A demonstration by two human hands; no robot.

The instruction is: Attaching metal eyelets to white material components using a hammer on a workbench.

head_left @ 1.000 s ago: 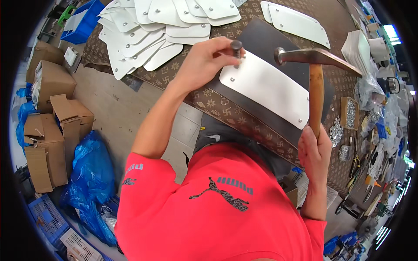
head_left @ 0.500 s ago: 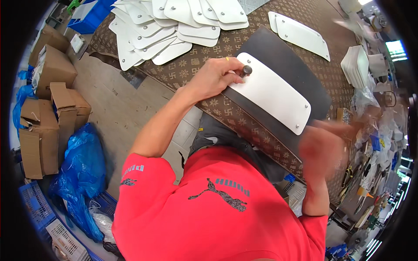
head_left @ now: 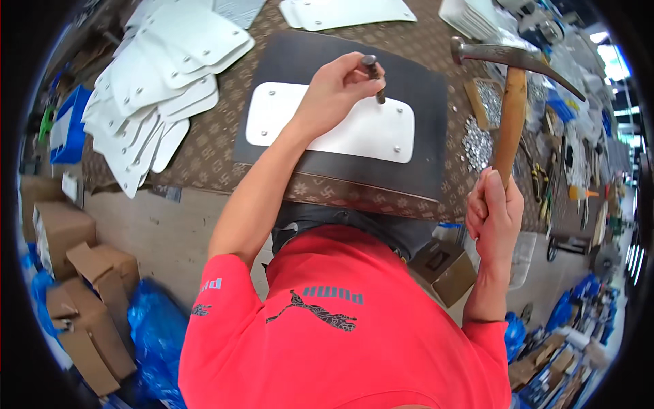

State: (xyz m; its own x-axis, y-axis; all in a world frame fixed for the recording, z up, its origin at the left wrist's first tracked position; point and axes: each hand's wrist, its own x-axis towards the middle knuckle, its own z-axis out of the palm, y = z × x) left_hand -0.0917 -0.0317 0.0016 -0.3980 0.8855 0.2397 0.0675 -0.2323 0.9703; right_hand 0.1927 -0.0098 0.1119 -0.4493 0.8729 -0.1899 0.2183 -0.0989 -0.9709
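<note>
My left hand [head_left: 339, 92] grips a short dark metal punch [head_left: 372, 68], slightly tilted, its lower end at the far edge of a white rounded panel [head_left: 344, 136]. Metal rivets show near both ends of that panel, which lies flat on a dark grey board [head_left: 340, 51]. Closed round a wooden handle, my right hand [head_left: 496, 204] holds up a hammer [head_left: 514, 116] to the right of the board. The hammer's metal head is raised above the bench. My left hand and wrist cover part of the panel.
Many white riveted panels [head_left: 163, 61] lie piled at the left of the patterned bench [head_left: 225, 146], with more panels [head_left: 354, 12] behind the board. Loose small metal parts [head_left: 477, 143] and a box of them [head_left: 488, 102] sit at the right. Cardboard boxes [head_left: 65, 228] stand at the left.
My right hand, blurred and low before, now holds the hammer upright. The punch has moved from the panel's left end to its far edge near the right end. The view has turned.
</note>
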